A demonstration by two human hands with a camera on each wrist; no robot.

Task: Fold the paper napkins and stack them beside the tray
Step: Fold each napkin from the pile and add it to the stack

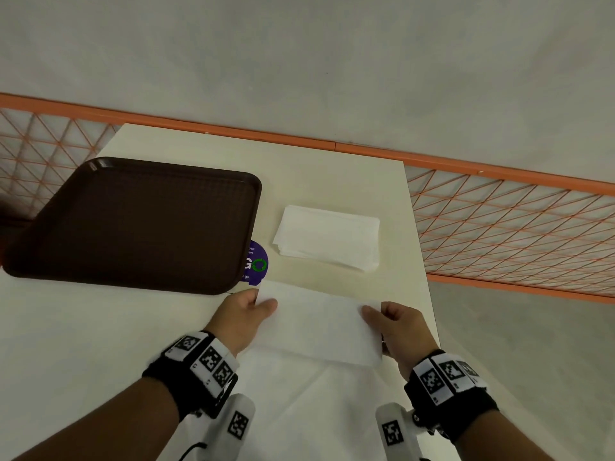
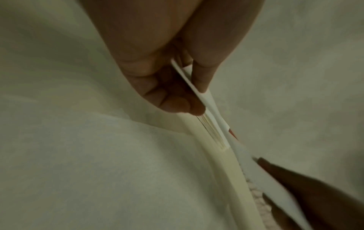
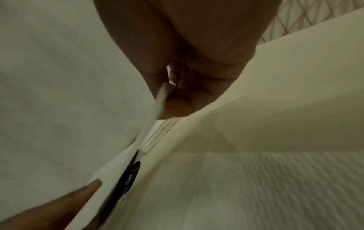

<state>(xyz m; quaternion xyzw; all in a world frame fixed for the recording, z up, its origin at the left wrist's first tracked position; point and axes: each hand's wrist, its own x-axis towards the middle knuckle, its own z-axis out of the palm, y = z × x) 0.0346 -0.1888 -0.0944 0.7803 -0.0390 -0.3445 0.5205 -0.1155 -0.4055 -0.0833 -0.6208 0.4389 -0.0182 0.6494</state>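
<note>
We held one white paper napkin [image 1: 319, 322] between our hands, just in front of the brown tray [image 1: 133, 224], off its near right corner. Our left hand [image 1: 244, 314] pinched the napkin's left edge, thumb on top and fingers curled under; our right hand [image 1: 401, 327] pinched the right edge the same way. In the left wrist view the thumb and fingers [image 2: 177, 105] closed on a thin doubled edge of paper, so the napkin [image 2: 208, 102] looked already folded at least once; the right wrist view showed a similar thin edge [image 3: 162, 96] clamped in the right hand's fingers [image 3: 177, 109].

We judged the napkin very light, soft and limp, liable to sag in the middle, crease wherever pressed, and tear if pulled taut. The surest hold seemed to be at the two short edges or the corners, with gentle pinches, laying it flat on the worktop [image 1: 332, 174] before pressing a crease.

It was plain white, rectangular and slightly translucent, faintly embossed where the right wrist view showed paper up close. A stack of folded napkins [image 1: 327, 237] lay right of the tray, beyond the held one. A purple round sticker [image 1: 256, 262] showed at the tray's right edge, between tray and stack.
</note>
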